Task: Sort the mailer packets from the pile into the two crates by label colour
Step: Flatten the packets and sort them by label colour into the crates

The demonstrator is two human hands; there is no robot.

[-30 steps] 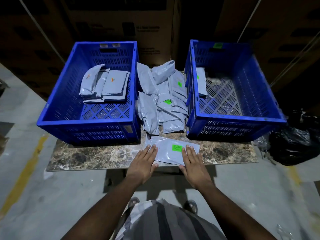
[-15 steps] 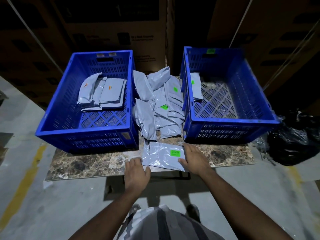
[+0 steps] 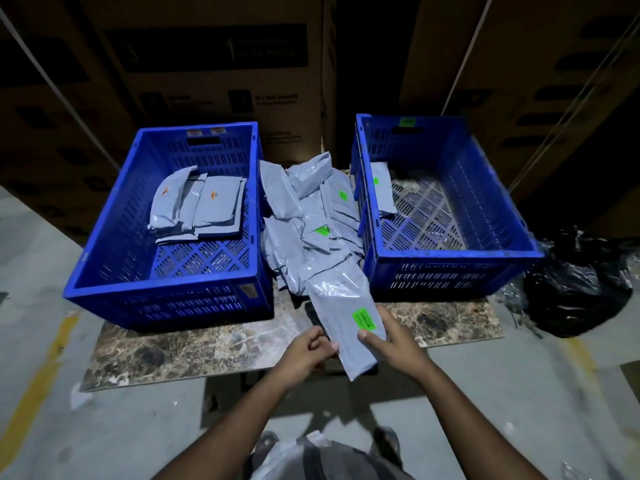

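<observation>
Head view: green-labelled packet [image 3: 346, 317] in both hands' grip (left hand [image 3: 304, 351], right hand [image 3: 394, 344]).

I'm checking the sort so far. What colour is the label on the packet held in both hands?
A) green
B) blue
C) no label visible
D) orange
A: the held packet, gripped by the left hand and right hand, shows a bright green label.

the pile of packets [image 3: 311, 223] fills the gap between the left crate [image 3: 166, 289] and the right crate [image 3: 450, 258]. bare marble tabletop [image 3: 194, 348] lies open before both crates. the right crate's floor is mostly bare; a black bag [image 3: 581, 285] crowds its right side.
</observation>
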